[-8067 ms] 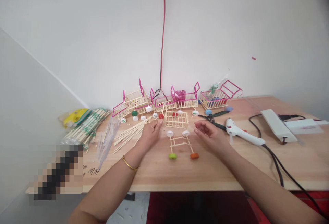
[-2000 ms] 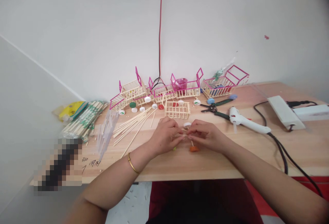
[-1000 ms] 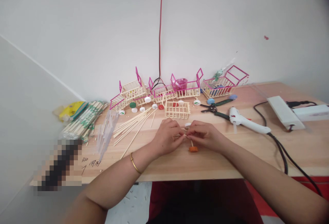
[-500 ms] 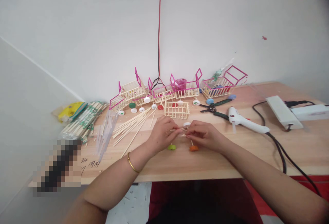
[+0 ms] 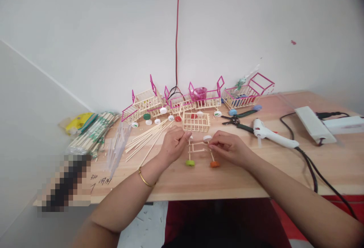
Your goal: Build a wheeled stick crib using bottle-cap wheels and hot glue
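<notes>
Head view. Surface: one pale wooden table (image 5: 170, 185), set against a plain grey-white wall (image 5: 113, 32); one red-and-black cable (image 5: 176, 43) hangs down the wall.

Wheeled stick frame (image 5: 198, 150), one, on the table between the hands; wheels, four: two white, one lime green (image 5: 190, 163), one orange (image 5: 215, 164).

Left hand (image 5: 174, 142), one, fingers curled loosely at the frame's far left wheel; whether anything is gripped cannot be told. Right hand (image 5: 227, 145), one, thumb and forefinger nearly together at the right axle; contact cannot be told.

Unpainted stick basket (image 5: 196, 123), one, just beyond. Pink-trimmed baskets (image 5: 209, 104), at least four, along the wall. Pink cup (image 5: 200, 94), one. Pliers (image 5: 235, 121), one pair. White glue gun (image 5: 274, 138), one. Loose sticks (image 5: 148, 140), several, overlapping.
</notes>
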The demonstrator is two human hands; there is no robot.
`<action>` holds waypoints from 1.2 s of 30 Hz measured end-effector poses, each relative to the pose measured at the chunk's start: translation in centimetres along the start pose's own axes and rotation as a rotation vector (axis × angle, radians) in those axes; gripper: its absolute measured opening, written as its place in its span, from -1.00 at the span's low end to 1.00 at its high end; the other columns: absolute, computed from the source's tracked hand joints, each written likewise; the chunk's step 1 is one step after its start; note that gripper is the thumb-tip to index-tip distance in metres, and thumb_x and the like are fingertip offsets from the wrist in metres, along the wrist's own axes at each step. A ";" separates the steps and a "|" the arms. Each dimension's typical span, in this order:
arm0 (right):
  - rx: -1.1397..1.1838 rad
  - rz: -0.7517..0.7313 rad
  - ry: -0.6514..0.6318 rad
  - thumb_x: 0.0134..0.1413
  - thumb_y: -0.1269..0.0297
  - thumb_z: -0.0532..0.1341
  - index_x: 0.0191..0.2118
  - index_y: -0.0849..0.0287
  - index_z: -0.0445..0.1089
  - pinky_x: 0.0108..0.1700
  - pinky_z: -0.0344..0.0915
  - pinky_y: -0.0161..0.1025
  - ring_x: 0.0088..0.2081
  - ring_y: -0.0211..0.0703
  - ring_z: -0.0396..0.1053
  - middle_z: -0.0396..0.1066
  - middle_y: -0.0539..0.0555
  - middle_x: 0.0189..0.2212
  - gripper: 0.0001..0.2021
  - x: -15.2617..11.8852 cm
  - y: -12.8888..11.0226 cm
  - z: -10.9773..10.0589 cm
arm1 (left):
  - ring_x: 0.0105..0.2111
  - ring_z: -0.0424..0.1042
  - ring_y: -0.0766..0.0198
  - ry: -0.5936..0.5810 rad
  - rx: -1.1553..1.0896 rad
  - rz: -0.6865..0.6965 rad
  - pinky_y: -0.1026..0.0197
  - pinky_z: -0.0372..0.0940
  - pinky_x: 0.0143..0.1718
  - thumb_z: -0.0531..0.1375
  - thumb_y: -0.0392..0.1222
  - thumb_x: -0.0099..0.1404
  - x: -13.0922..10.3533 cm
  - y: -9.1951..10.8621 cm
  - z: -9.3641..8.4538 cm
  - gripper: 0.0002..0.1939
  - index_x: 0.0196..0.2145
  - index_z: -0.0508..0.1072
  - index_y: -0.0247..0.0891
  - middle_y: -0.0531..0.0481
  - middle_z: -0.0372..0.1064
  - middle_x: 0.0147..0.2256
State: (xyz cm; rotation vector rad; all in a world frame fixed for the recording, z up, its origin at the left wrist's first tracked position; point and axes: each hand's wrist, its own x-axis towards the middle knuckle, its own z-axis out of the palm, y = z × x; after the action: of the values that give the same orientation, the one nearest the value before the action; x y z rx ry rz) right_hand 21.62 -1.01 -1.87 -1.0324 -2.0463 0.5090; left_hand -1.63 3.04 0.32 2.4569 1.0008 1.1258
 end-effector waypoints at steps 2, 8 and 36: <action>-0.011 0.014 0.018 0.19 0.17 0.14 -0.35 0.17 0.48 -0.48 0.21 -0.32 -0.52 -0.28 0.26 0.36 0.08 -0.45 -0.76 0.0 -0.1 -0.1 | -0.51 0.12 0.33 0.013 0.001 -0.021 0.22 0.06 -0.42 -0.05 -0.06 0.42 0.0 -0.2 0.1 -0.53 -0.64 0.09 -0.25 0.09 0.04 -0.61; -0.043 0.030 0.073 0.19 0.18 0.14 -0.31 0.16 0.50 -0.49 0.20 -0.33 -0.51 -0.28 0.26 0.37 0.07 -0.46 -0.77 0.2 -0.2 -0.1 | -0.40 0.27 0.27 -0.027 -0.020 0.006 0.17 0.17 -0.29 -0.02 -0.08 0.40 -0.1 -0.4 0.3 -0.65 -0.47 0.35 -0.26 0.00 0.30 -0.49; -0.126 0.058 0.098 0.23 0.19 0.10 -0.29 0.15 0.47 -0.42 0.18 -0.28 -0.48 -0.22 0.26 0.37 0.05 -0.49 -0.76 0.2 0.9 0.1 | -0.26 0.41 0.20 -0.115 -0.033 0.134 0.09 0.24 -0.14 0.15 -0.12 0.30 -0.2 -0.6 1.3 -0.84 -0.28 0.47 -0.24 -0.06 0.50 -0.32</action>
State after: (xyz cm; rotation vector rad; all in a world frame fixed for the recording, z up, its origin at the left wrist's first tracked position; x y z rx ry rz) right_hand 21.94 -0.37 -2.39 -1.1709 -1.9867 0.3551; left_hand -1.02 3.40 -0.93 2.5618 0.7898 1.0181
